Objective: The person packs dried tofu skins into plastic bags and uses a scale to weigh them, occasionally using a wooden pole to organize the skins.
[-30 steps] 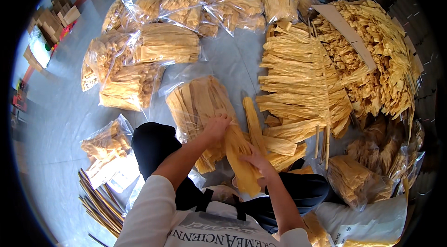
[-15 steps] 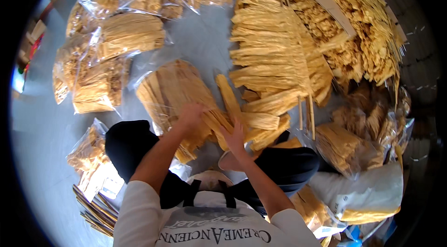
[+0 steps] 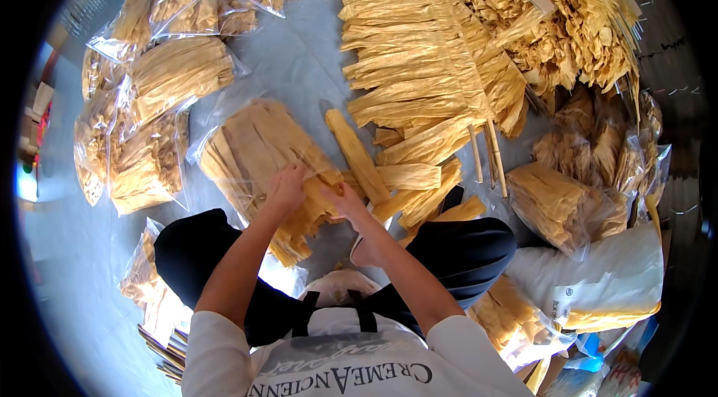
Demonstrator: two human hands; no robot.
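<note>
A clear plastic bag lies on the floor in front of me, with a bundle of flat, yellow-brown dried sheets, apparently tofu skin, inside. My left hand is closed over the sheets at the bag's near end, its fingertips partly hidden. My right hand grips the right edge of the same sheets, thumb up. Ragged sheet ends stick out below my hands. Just right of the bag, a long folded strip rests across other loose strips.
Filled clear bags line the far left. At the right, many sheets hang side by side along thin sticks, near a large heap. More bags and a white sack stand by my right knee. Sticks lie lower left.
The strip between my hands has gone onto the bundle at the bag's mouth. My right hand has moved left, closer to my left hand. The whole view has shifted slightly.
</note>
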